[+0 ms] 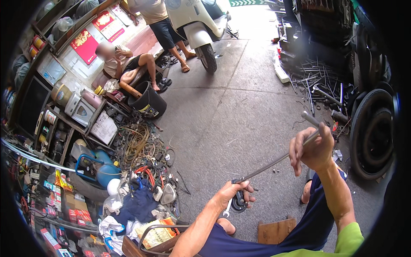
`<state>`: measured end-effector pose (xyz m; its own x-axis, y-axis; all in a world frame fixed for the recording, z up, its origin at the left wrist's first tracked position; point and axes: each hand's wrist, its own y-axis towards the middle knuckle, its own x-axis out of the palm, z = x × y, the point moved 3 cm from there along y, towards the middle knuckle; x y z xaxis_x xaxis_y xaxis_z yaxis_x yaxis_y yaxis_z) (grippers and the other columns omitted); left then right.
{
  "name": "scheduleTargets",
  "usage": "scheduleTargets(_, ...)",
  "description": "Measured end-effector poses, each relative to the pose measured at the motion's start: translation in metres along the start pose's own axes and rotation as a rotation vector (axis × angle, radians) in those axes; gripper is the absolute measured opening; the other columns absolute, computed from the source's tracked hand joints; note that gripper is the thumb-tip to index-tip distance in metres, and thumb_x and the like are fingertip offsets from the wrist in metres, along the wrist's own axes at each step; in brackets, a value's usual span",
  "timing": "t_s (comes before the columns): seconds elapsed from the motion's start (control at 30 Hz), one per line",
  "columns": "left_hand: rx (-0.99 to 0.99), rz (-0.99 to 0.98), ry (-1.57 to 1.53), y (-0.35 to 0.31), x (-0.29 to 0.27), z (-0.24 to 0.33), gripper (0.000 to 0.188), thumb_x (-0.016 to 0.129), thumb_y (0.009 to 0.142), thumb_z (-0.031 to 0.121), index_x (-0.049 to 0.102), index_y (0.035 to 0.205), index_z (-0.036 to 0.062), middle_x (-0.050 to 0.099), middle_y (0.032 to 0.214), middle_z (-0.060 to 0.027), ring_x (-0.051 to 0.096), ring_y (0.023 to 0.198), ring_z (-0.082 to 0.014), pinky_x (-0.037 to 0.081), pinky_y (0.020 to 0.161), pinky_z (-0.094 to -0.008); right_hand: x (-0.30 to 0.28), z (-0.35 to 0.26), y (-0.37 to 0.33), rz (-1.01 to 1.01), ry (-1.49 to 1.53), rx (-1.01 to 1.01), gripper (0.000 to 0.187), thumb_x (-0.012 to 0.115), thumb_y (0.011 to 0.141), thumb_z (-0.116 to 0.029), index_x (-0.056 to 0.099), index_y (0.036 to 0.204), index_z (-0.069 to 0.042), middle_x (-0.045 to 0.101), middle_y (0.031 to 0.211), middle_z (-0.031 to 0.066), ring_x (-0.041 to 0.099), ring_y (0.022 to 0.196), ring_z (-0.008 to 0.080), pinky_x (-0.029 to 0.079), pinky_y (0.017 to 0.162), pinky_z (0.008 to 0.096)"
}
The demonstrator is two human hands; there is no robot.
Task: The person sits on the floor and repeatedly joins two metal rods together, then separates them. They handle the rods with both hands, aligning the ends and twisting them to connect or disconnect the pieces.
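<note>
A long grey metal T-handle wrench [274,162] slants between my hands. Its short crossbar [310,118] is at my right hand [314,147], whose fingers are loosely bent round the shaft near the bar. The lower end of the shaft meets a small dark round metal part [239,202] in my left hand [231,195]. My left fingers are closed about that part and the shaft end; how the two join is hidden. A shiny open-ended spanner [227,209] hangs below the left palm, and I cannot tell what holds it.
A wooden block [276,231] lies between my feet. Tangled cables [139,147], a blue tank [105,169] and cluttered shelves fill the left. Metal rods [319,79] and a wheel [372,135] are at right. Two people, a black bucket [147,103] and a scooter [201,34] are ahead.
</note>
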<state>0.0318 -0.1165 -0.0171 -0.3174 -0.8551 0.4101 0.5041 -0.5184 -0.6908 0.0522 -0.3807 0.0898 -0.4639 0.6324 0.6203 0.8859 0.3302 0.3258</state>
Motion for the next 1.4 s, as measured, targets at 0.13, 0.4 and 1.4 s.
scheduleTargets(0.13,-0.023,0.022,0.007,0.0,-0.005,-0.004,0.032,0.057,0.095,0.024,0.057,0.099,-0.0073,0.06,0.064,-0.0121,0.068,0.084,-0.0315,0.06,0.068,-0.0458,0.001,0.001,-0.002,-0.135,0.079,0.024,0.101,0.025,0.084,-0.08,0.06,0.073,0.014,0.06,0.07,0.0323,0.065,0.051,0.0371,0.055,0.037,0.0408)
scheduleTargets(0.4,-0.001,0.081,0.116,-0.007,-0.01,-0.003,0.03,0.055,0.096,0.023,0.058,0.098,-0.0065,0.06,0.065,-0.0114,0.067,0.079,-0.0277,0.06,0.067,-0.0437,-0.005,-0.001,-0.003,-0.041,0.017,0.123,0.098,0.019,0.087,-0.075,0.059,0.068,0.013,0.058,0.066,0.0305,0.062,0.047,0.0368,0.055,0.037,0.0419)
scheduleTargets(1.4,-0.008,0.159,0.121,-0.02,-0.02,-0.012,0.032,0.056,0.096,0.026,0.06,0.097,-0.0049,0.06,0.064,-0.0095,0.066,0.076,-0.0236,0.06,0.066,-0.0421,0.003,0.019,-0.003,0.173,0.008,0.19,0.083,0.016,0.084,-0.08,0.027,0.044,-0.008,0.031,0.042,0.0061,0.049,0.027,0.0237,0.037,0.022,0.0262)
